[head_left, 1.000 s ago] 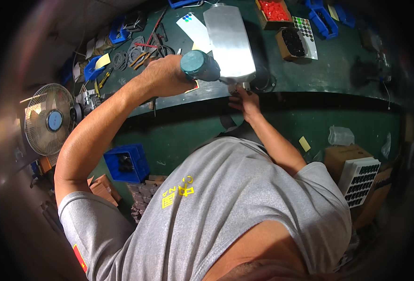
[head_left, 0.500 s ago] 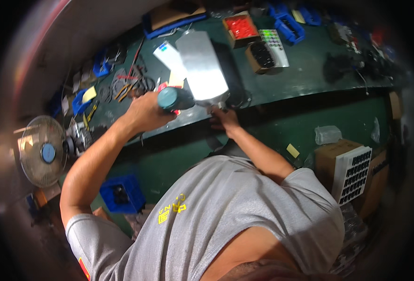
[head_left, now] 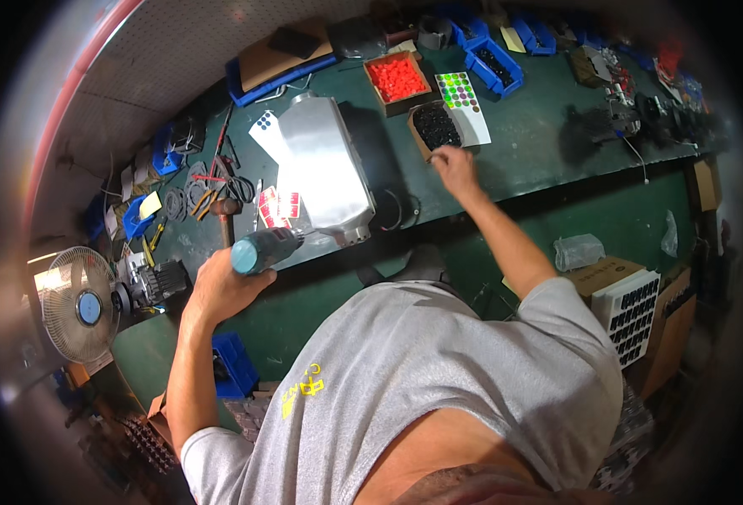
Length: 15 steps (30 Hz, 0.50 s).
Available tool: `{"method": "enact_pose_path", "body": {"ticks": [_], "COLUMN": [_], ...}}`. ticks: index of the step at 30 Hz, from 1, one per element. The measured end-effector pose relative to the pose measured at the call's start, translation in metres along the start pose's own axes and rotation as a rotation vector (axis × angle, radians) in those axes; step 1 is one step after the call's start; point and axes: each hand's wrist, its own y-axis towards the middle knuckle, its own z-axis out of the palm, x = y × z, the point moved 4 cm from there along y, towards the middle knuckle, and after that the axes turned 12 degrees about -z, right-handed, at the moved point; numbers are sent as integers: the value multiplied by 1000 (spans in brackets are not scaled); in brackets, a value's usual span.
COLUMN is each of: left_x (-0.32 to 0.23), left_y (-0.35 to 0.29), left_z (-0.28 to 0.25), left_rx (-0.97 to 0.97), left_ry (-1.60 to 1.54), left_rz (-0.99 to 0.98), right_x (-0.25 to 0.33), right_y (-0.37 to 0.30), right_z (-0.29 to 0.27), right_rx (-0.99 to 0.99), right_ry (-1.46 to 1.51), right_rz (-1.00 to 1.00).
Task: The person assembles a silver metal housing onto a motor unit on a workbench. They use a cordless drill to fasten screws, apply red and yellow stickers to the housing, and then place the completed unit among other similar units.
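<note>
My left hand grips a teal power screwdriver at the near edge of the green bench, its tip pointing toward a shiny metal tank lying on the bench. My right hand reaches forward, fingers down at the near edge of a cardboard box of small black parts. I cannot tell whether it holds a part. A box of orange caps and a sheet of coloured round stickers sit just beyond.
Pliers, cables and red labels lie left of the tank. Blue bins line the back. A desk fan stands at the far left. Cardboard cartons and a blue crate sit below the bench.
My right hand left the tank's near end and reached forward to the box of black parts. My left hand with the screwdriver drew back toward the bench edge. The head view shifted.
</note>
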Motion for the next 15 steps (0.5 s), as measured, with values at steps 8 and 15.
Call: {"method": "enact_pose_path", "body": {"ticks": [8, 15], "left_x": [-8, 4], "left_y": [-18, -47], "left_z": [-7, 16], "left_rx": [-40, -159], "left_ry": [-218, -500], "left_rz": [-79, -149], "right_x": [-60, -64], "right_y": [81, 90], "right_z": [15, 28], "right_rx": [325, 259], "right_ry": [-231, -148], "right_rz": [-129, -205]}}
